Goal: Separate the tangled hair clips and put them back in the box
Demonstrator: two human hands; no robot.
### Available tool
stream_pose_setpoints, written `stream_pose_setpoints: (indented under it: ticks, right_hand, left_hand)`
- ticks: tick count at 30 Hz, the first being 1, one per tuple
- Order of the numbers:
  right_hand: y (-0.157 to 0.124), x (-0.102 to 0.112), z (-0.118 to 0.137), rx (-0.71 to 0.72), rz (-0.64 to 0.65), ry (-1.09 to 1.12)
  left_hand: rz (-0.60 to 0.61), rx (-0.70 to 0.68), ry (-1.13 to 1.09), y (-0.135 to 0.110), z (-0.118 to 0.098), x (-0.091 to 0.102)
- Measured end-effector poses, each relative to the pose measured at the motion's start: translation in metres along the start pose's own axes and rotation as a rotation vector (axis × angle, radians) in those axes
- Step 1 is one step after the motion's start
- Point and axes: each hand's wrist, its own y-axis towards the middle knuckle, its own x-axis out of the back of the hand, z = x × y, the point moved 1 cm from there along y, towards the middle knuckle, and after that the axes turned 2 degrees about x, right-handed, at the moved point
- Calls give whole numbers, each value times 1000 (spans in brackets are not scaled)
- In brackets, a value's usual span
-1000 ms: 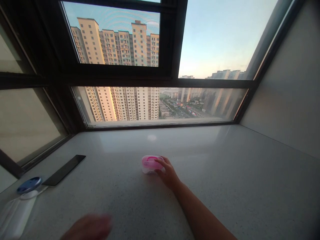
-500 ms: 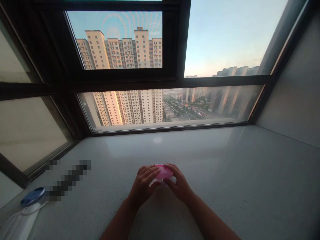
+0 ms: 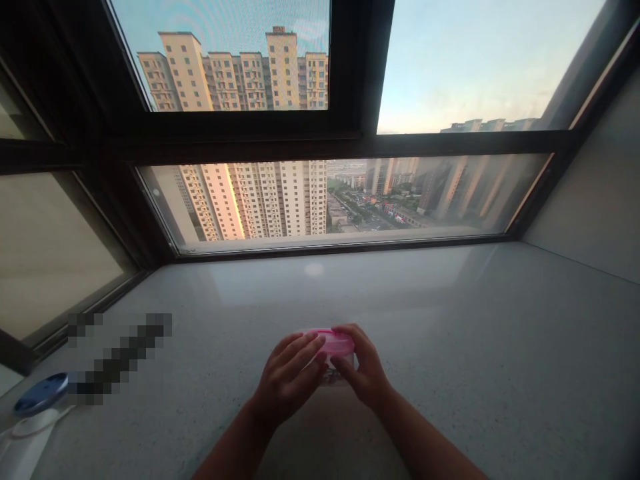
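A small clear container with a pink lid (image 3: 334,344) sits on the speckled grey sill (image 3: 450,347) in the middle of the head view. My left hand (image 3: 289,380) curls round its left side, fingertips on the pink lid. On the right side my right hand (image 3: 364,371) grips it, fingers over the lid's rim. Both hands cover most of the clear body.
A flat dark object, blurred out (image 3: 120,357), lies at the left on the sill. A blue-capped white device (image 3: 35,407) stands at the lower left corner. Dark window frames (image 3: 350,143) close the back and left; a grey wall (image 3: 595,200) rises on the right.
A second ago only my right hand touched the container while the left was low and blurred. The left hand has come up and closed on it; both now grip it.
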Motion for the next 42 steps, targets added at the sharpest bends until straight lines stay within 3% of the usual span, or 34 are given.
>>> stream_pose_setpoints:
  ticks: [18,28,32,36,42]
  right_hand:
    - [-1,1,3,-20,29,-22]
    - [0,0,1,3,63,-37]
    - [0,-1,2,-6,77,12]
    - [1,-1,-1,-30,55,54]
    - [-3,-3,-9,-98,92,217]
  left_hand:
    - [-43,-53,10,4,-4,3]
    - [-48,6,-53,-2,3,1]
    - [-72,163,-21,-10,14,-3]
    - [-91,443,-117,-18,26,-9]
    - [-56,930,-669,-22,32,-19]
